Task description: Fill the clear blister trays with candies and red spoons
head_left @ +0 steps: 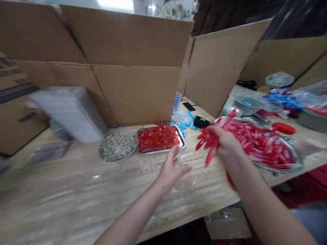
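My right hand (224,143) is closed round a bunch of long red packets (209,141), held just above the wooden table (76,197). The bunch sits beside a metal tray (297,160) heaped with the same red packets (258,143). My left hand (172,168) hovers open over the table, fingers spread, just in front of a rectangular metal tray (182,144) of red wrapped sweets (158,137). A round plate of green and white sweets (117,147) lies to the left of that tray.
Large open cardboard boxes (127,68) stand along the back of the table. A blurred stack of white material (71,112) lies at the left. Bowls (247,105), blue packets (283,100) and a red lid (283,128) crowd the right side. A black tape dispenser (201,121) sits behind the trays.
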`<state>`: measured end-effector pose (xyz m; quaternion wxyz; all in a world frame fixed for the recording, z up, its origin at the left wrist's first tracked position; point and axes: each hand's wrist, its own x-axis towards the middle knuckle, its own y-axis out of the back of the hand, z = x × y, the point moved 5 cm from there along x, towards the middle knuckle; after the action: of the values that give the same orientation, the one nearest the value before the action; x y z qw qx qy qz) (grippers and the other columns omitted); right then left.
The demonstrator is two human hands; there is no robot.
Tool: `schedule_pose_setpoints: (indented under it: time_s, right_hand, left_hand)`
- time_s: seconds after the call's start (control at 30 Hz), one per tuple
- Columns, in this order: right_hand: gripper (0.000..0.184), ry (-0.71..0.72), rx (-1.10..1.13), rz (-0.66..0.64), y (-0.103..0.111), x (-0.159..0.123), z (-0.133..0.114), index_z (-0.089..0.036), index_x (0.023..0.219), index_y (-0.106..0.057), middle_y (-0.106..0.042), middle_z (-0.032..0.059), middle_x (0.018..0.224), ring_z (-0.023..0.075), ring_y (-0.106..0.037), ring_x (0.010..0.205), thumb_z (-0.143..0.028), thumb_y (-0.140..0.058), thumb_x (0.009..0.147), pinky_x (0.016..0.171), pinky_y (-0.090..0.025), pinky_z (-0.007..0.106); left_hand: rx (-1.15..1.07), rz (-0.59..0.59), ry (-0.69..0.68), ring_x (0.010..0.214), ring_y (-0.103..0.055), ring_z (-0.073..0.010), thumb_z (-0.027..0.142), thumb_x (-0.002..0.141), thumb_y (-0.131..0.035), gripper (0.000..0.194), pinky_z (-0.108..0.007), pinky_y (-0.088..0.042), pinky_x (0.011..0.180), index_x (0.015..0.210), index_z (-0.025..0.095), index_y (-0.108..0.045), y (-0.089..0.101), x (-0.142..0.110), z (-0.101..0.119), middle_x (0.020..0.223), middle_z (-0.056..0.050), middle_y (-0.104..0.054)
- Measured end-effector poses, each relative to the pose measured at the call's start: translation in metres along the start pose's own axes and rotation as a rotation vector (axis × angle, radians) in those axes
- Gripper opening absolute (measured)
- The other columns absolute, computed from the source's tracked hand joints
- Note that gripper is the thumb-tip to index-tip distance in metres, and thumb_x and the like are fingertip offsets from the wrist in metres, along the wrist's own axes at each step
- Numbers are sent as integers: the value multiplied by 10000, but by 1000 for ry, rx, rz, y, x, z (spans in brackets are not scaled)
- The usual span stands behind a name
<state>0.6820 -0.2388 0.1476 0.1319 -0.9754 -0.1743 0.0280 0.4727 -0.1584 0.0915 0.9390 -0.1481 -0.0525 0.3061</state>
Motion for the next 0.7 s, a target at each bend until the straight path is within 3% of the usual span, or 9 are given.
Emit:
schedule_pose_setpoints:
  time_s: [0.1, 0.13, 0.2, 0.27, 0.4, 0.5, 0.57, 0.7]
  right_hand:
    - [248, -219, -85, -365, -68, -90, 65, -176, 882, -599, -633, 2, 682, 171, -596, 579, -219, -688, 654, 535, -500, 300]
    - [252, -215, -106, -418, -83, -114, 78, -183, 905, -595, -642, 1, 710, 173, -598, 610, -248, -664, 671, 563, -496, 300]
    - [231, -136, -242, -519, -108, -151, 93, -195, 921, -591, -658, 9, 773, 186, -604, 687, -255, -604, 698, 635, -489, 313]
    - [199, 36, -495, -581, -124, -175, 99, -203, 902, -602, -662, 32, 816, 218, -602, 768, -248, -561, 713, 717, -475, 355]
    - [336, 427, -936, -563, -143, -204, 98, -191, 1066, -603, -583, 145, 1170, 356, -476, 1120, -322, -525, 767, 929, -343, 540]
    - [439, 552, -925, -519, -151, -221, 100, -171, 1214, -521, -473, 159, 1324, 356, -373, 1242, -337, -469, 811, 1002, -265, 573]
    - [371, 517, -798, -477, -154, -230, 103, -183, 1165, -544, -547, 132, 1229, 302, -458, 1170, -307, -427, 836, 985, -332, 509]
    - [272, 278, -537, -362, -157, -238, 113, -212, 1050, -586, -634, 77, 1076, 234, -572, 1021, -313, -424, 855, 903, -429, 397]
  left_hand:
    - [-200, 106, -47, 1303, -390, -271, 278, 644, -783, 693, -394, -281, 1089, 1268, 221, -488, 10, 3, 6, 1386, -109, -462]
    - [-283, 147, -24, 1264, -442, -260, 290, 684, -753, 632, -384, -310, 1074, 1258, 229, -496, 19, -3, 5, 1340, -95, -511]
    - [-424, 220, 67, 1160, -541, -254, 343, 767, -670, 493, -396, -381, 1022, 1221, 227, -519, 41, -23, 0, 1208, -82, -603]
    - [-517, 259, 156, 1095, -585, -260, 395, 800, -621, 402, -407, -419, 985, 1153, 211, -557, 63, -45, -3, 1088, -73, -652]
    - [-592, 222, 231, 1100, -584, -248, 349, 738, -701, 366, -370, -417, 991, 1066, 217, -605, 100, -74, 2, 1039, -43, -670]
    - [-619, 215, 256, 1063, -607, -230, 331, 714, -731, 423, -342, -440, 968, 1101, 222, -603, 114, -84, 7, 1045, -42, -675]
    - [-647, 265, 261, 1023, -626, -213, 375, 725, -719, 421, -314, -465, 933, 1093, 208, -601, 118, -88, 8, 1022, -48, -682]
    - [-639, 349, 229, 980, -642, -185, 395, 752, -694, 401, -277, -487, 884, 1091, 213, -581, 120, -94, 9, 1003, -40, -683]
